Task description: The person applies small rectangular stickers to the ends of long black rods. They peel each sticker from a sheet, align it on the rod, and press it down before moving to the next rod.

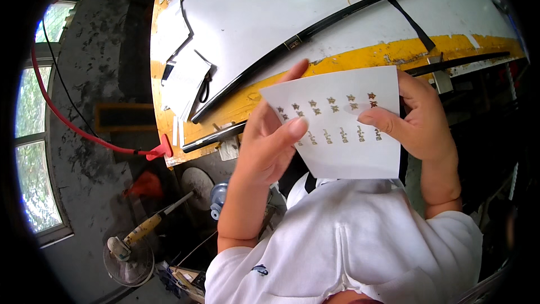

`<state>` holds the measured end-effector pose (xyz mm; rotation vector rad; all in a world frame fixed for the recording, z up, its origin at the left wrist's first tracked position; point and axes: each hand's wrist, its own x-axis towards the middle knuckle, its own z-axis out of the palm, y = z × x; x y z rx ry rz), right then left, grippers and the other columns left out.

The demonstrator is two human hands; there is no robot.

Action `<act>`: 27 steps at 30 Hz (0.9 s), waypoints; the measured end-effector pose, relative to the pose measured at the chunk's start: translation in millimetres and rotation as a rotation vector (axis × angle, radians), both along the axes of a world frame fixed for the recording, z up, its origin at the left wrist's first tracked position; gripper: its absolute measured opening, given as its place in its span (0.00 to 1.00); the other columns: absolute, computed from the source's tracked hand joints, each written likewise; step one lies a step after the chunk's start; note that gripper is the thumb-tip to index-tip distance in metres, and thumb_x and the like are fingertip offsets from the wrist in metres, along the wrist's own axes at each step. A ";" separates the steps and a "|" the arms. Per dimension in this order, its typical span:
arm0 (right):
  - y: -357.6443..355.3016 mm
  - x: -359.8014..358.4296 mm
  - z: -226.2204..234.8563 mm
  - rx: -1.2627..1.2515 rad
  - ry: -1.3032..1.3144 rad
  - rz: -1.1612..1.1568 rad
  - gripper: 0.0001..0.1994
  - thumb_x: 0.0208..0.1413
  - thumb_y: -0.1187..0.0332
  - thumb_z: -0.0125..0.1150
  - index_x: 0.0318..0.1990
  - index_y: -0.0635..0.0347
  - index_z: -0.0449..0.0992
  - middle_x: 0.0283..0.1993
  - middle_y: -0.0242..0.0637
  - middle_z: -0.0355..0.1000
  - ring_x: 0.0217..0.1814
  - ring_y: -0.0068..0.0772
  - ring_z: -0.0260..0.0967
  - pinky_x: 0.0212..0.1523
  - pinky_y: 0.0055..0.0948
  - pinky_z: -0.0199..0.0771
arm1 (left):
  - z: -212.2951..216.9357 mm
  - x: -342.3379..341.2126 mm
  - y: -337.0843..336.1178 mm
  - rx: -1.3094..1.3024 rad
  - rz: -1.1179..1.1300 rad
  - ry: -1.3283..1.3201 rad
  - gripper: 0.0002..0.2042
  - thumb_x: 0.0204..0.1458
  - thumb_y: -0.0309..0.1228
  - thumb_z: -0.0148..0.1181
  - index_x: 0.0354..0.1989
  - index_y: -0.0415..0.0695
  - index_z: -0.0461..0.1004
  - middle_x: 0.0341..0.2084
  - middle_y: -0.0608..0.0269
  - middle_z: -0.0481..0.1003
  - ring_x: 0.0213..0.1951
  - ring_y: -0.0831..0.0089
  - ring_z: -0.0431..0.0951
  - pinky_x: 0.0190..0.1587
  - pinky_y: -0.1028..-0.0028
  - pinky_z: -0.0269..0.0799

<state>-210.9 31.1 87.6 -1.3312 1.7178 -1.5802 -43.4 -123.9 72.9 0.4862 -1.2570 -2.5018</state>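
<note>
A white sheet (349,160) with two rows of small gold-coloured marks spans the space between my hands, in front of my chest. My left hand (264,141) grips its left edge, thumb on the face and fingers mostly behind. At the right edge my right hand (419,115) pinches it the same way, its thumb lying over some marks. Beyond the sheet a long, tapered black rod (247,76) with a gold-marked band lies across the table. A second black rod (211,138) runs along the near edge, its middle hidden behind the sheet and hands.
The white tabletop (253,5) has a worn yellow border (360,53). Paper sheets (183,81) and a black cord loop (205,89) lie at its left. A dark strap (396,8) crosses the far rod. A fan (128,256) and red hose (84,134) are at left.
</note>
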 end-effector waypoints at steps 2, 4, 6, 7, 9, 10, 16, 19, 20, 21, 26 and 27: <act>0.1 8.9 -0.4 0.017 -0.103 -0.119 0.17 0.50 0.74 0.68 0.48 0.66 0.74 0.33 0.34 0.75 0.32 0.19 0.70 0.34 0.20 0.70 | -13.4 -1.0 10.4 0.117 0.038 -0.052 0.29 0.55 0.33 0.63 0.62 0.34 0.62 0.53 0.52 0.72 0.54 0.65 0.74 0.56 0.65 0.70; 4.1 11.9 -1.0 0.037 -0.198 -0.239 0.21 0.49 0.74 0.67 0.52 0.68 0.73 0.39 0.35 0.76 0.39 0.21 0.71 0.42 0.21 0.70 | -23.8 -0.3 14.8 0.244 0.102 0.125 0.17 0.62 0.29 0.52 0.57 0.34 0.67 0.51 0.51 0.74 0.51 0.64 0.77 0.53 0.63 0.74; 16.7 11.2 13.0 0.195 -0.031 -0.263 0.21 0.49 0.77 0.65 0.53 0.68 0.74 0.37 0.33 0.75 0.34 0.17 0.66 0.38 0.18 0.66 | -22.8 -3.1 18.9 0.259 0.220 0.198 0.16 0.64 0.29 0.48 0.56 0.33 0.66 0.51 0.49 0.74 0.51 0.59 0.77 0.53 0.59 0.76; 22.7 10.8 9.8 0.159 0.012 -0.268 0.21 0.49 0.78 0.64 0.54 0.67 0.74 0.36 0.33 0.74 0.33 0.16 0.65 0.37 0.18 0.65 | -23.2 2.3 16.6 0.236 0.177 0.202 0.19 0.64 0.31 0.47 0.60 0.34 0.62 0.56 0.46 0.70 0.55 0.55 0.74 0.57 0.54 0.73; 25.2 7.3 -2.6 0.030 0.168 -0.304 0.24 0.46 0.85 0.61 0.55 0.61 0.75 0.34 0.34 0.74 0.29 0.21 0.67 0.32 0.21 0.70 | -25.8 9.4 22.8 0.296 0.066 0.336 0.22 0.64 0.33 0.48 0.63 0.36 0.58 0.60 0.46 0.65 0.60 0.52 0.69 0.60 0.51 0.69; 22.7 5.9 -5.3 -0.004 0.186 -0.297 0.24 0.47 0.85 0.61 0.55 0.62 0.75 0.34 0.35 0.74 0.29 0.23 0.68 0.32 0.22 0.70 | -32.8 13.1 21.6 0.267 -0.004 0.392 0.25 0.62 0.34 0.50 0.65 0.37 0.56 0.62 0.46 0.62 0.62 0.51 0.66 0.61 0.50 0.66; 15.6 11.9 4.5 0.059 0.307 -0.249 0.23 0.49 0.81 0.61 0.56 0.70 0.72 0.37 0.40 0.71 0.36 0.29 0.65 0.41 0.24 0.67 | -55.2 22.0 26.1 0.253 -0.154 0.492 0.33 0.56 0.36 0.54 0.69 0.40 0.51 0.66 0.49 0.57 0.66 0.50 0.59 0.64 0.47 0.59; 10.5 13.3 -0.7 0.085 0.536 -0.252 0.23 0.52 0.79 0.60 0.58 0.70 0.70 0.44 0.43 0.70 0.42 0.37 0.68 0.45 0.29 0.69 | -39.6 18.7 35.0 0.259 -0.113 0.284 0.33 0.55 0.39 0.53 0.68 0.41 0.52 0.66 0.50 0.58 0.66 0.51 0.60 0.64 0.48 0.59; 7.6 14.2 -3.2 0.034 0.553 -0.278 0.24 0.51 0.79 0.62 0.58 0.70 0.70 0.42 0.42 0.69 0.40 0.37 0.67 0.42 0.29 0.69 | -36.3 18.6 37.4 0.257 -0.104 0.239 0.33 0.55 0.39 0.52 0.68 0.41 0.52 0.66 0.50 0.58 0.65 0.51 0.61 0.64 0.48 0.59; 2.8 15.5 -6.0 -0.018 0.569 -0.302 0.25 0.49 0.80 0.63 0.58 0.70 0.70 0.40 0.42 0.68 0.38 0.37 0.67 0.40 0.29 0.70 | -33.2 18.5 39.9 0.256 -0.095 0.194 0.33 0.55 0.40 0.52 0.68 0.41 0.52 0.66 0.51 0.59 0.65 0.52 0.61 0.64 0.48 0.59; -4.9 21.4 -15.4 -0.166 0.621 -0.357 0.24 0.47 0.83 0.65 0.55 0.73 0.72 0.40 0.44 0.68 0.38 0.37 0.68 0.38 0.29 0.71 | -22.7 16.1 46.5 0.349 -0.041 0.173 0.33 0.55 0.41 0.51 0.68 0.44 0.52 0.65 0.53 0.60 0.65 0.52 0.61 0.64 0.49 0.59; -5.3 22.3 -16.5 -0.170 0.635 -0.369 0.24 0.47 0.83 0.65 0.54 0.74 0.72 0.40 0.44 0.69 0.38 0.37 0.69 0.38 0.29 0.71 | -20.8 15.6 47.2 0.365 -0.031 0.160 0.33 0.55 0.41 0.51 0.68 0.44 0.52 0.65 0.53 0.60 0.65 0.52 0.62 0.64 0.49 0.59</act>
